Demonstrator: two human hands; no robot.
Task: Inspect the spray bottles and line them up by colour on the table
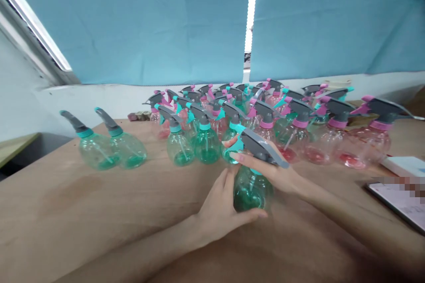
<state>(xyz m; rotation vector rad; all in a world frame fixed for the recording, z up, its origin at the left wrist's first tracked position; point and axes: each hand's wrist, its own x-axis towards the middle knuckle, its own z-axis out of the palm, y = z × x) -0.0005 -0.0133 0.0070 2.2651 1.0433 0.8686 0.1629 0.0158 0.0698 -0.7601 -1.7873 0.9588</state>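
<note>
A green transparent spray bottle (253, 192) with a grey head and a turquoise nozzle and trigger is between my two hands, close to me. My left hand (221, 208) is wrapped around its round body, thumb across the front. Around the grey spray head, my right hand (265, 168) is closed, with fingers at the trigger and collar. Part of the collar is hidden by the right hand. Just behind stand more green spray bottles (206, 146) with turquoise collars, and pink spray bottles (314, 148) with pink collars to their right.
Two green spray bottles (128, 150) stand apart at the left of the wooden table (83, 212). A phone (396, 203) and a white box (407, 166) lie at the right. Behind the crowded bottles hangs a blue curtain (149, 26); a small bundle (139, 116) lies at the back edge.
</note>
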